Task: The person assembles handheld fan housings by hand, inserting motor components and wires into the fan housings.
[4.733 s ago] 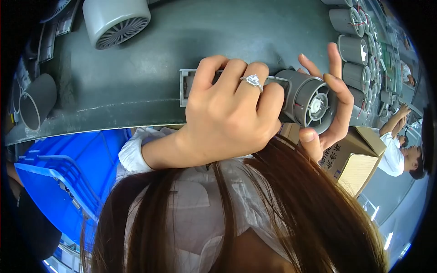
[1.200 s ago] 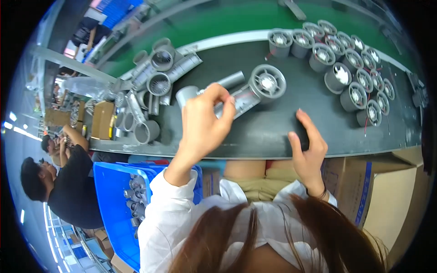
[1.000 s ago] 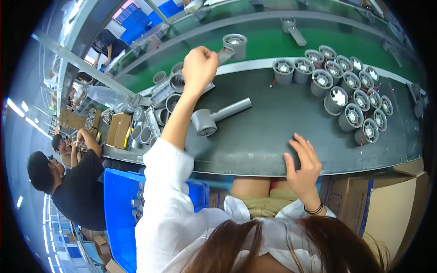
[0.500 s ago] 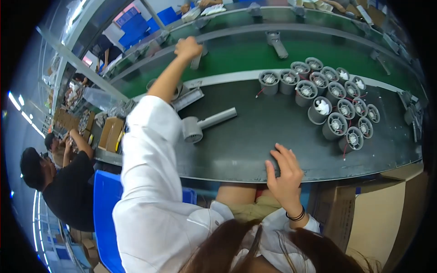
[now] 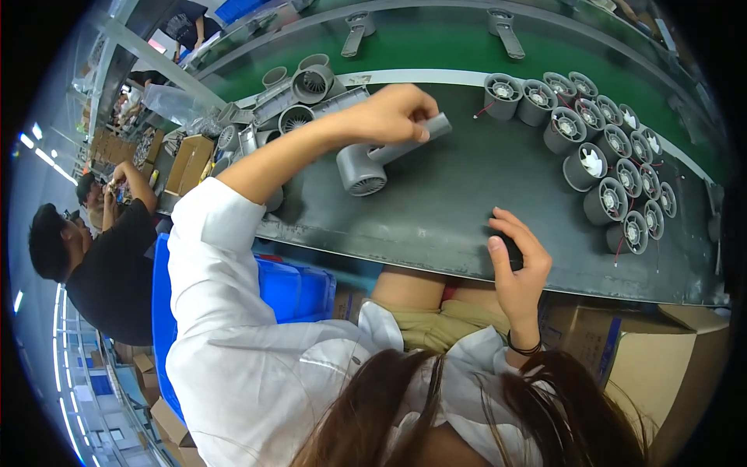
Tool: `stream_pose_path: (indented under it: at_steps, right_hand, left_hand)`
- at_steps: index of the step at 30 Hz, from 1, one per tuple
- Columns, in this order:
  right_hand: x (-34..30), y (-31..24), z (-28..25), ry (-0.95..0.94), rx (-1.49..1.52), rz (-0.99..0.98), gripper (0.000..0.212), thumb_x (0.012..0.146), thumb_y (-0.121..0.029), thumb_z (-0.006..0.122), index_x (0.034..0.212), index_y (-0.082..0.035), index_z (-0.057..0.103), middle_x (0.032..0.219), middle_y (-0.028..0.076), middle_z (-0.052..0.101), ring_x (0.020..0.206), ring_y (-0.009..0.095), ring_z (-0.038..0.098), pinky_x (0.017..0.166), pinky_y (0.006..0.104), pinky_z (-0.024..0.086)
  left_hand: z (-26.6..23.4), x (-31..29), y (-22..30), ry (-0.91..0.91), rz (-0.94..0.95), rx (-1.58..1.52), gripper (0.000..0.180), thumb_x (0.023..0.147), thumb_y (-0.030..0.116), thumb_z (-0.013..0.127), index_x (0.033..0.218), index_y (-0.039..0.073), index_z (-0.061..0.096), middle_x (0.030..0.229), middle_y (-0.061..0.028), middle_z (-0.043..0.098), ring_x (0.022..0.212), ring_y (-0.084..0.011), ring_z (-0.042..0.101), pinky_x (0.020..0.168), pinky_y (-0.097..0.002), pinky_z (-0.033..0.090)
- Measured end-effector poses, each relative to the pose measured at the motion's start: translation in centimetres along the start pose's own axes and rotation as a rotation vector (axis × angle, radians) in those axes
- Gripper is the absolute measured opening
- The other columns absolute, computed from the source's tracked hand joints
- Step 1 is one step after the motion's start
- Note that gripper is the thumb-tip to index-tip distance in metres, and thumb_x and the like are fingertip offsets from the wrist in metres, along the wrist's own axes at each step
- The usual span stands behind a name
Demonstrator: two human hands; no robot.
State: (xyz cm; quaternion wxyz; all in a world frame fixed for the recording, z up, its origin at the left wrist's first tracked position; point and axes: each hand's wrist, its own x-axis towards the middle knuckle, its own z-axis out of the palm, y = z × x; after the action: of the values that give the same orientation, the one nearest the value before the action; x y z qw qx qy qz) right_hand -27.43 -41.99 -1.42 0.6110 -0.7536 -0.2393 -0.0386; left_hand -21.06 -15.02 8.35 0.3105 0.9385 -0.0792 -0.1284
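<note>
Workers sat far to my left: a person (image 5: 93, 265) in a black top, and past them another (image 5: 117, 183) bent over something small. Near me on that side stood a blue bin (image 5: 296, 292), half hidden under my white sleeve (image 5: 226, 296). Brown boxes (image 5: 187, 159) sat at the left end of the bench (image 5: 436, 210), and beside them grey tube-shaped housings (image 5: 303, 82) lay in a loose heap at the far left of the dark mat.

My left hand (image 5: 389, 115) reached out across the bench, fingers closed around the handle of a grey dryer body (image 5: 381, 156). The body lay on the mat about mid-bench, round barrel end toward me and to the left, handle pointing away to the right under my grip. Beyond it ran a green belt (image 5: 436, 47) with two grey parts (image 5: 506, 27) lying on it, well apart.

My right hand (image 5: 517, 257) rested at the near edge of the bench, fingers loosely curled over a small dark thing (image 5: 510, 249); I could not tell whether I gripped it or only touched it. A black band (image 5: 525, 348) circled that wrist.

To the right, well apart from both hands, stood rows of grey fan motors (image 5: 607, 148) on end, some with thin red wires. Near me on the right sat a cardboard box (image 5: 661, 358) under the bench.
</note>
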Motion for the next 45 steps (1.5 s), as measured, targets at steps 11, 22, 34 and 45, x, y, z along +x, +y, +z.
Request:
stream_pose_path:
  at_steps: [11, 22, 34, 45]
  right_hand:
    - [3.9, 0.6, -3.6, 0.156, -0.126, -0.097, 0.022, 0.082, -0.004, 0.063, 0.103, 0.004, 0.065, 0.113, 0.017, 0.064, 0.105, 0.023, 0.061, 0.092, 0.0325, 0.047]
    - [6.5, 0.6, -3.6, 0.098, -0.419, -0.242, 0.021, 0.08, -0.006, 0.066, 0.101, 0.0, 0.066, 0.112, 0.015, 0.065, 0.103, 0.027, 0.063, 0.088, 0.0326, 0.048]
    - [15.5, -0.8, -2.5, -0.107, -0.697, -0.525, 0.033, 0.075, 0.002, 0.062, 0.108, -0.002, 0.058, 0.113, 0.012, 0.062, 0.094, 0.036, 0.061, 0.079, 0.0408, 0.05]
    - [18.1, 2.6, 1.3, -0.141, -0.944, -0.522, 0.017, 0.067, 0.002, 0.064, 0.082, 0.0, 0.058, 0.073, 0.016, 0.063, 0.069, 0.035, 0.064, 0.057, 0.0425, 0.051]
  left_hand:
    - [0.0, -2.5, 0.0, 0.133, 0.246, -0.499, 0.016, 0.077, 0.006, 0.068, 0.078, 0.004, 0.052, 0.078, 0.0027, 0.05, 0.074, -0.0046, 0.046, 0.069, -0.0216, 0.039]
    - [2.9, -4.2, -4.6, 0.042, 0.247, 0.01, 0.023, 0.067, 0.002, 0.071, 0.069, 0.001, 0.048, 0.092, -0.011, 0.062, 0.079, -0.0191, 0.056, 0.073, -0.0297, 0.044]
    - [5.7, -5.6, -3.9, 0.252, 0.683, 0.467, 0.027, 0.067, 0.015, 0.073, 0.083, 0.006, 0.054, 0.092, -0.0099, 0.057, 0.076, -0.0297, 0.057, 0.067, -0.038, 0.047]
    - [6.8, -7.8, -2.8, 0.234, 0.644, 0.279, 0.034, 0.071, 0.03, 0.077, 0.082, 0.006, 0.055, 0.08, -0.0081, 0.057, 0.068, -0.0281, 0.057, 0.06, -0.0359, 0.047]
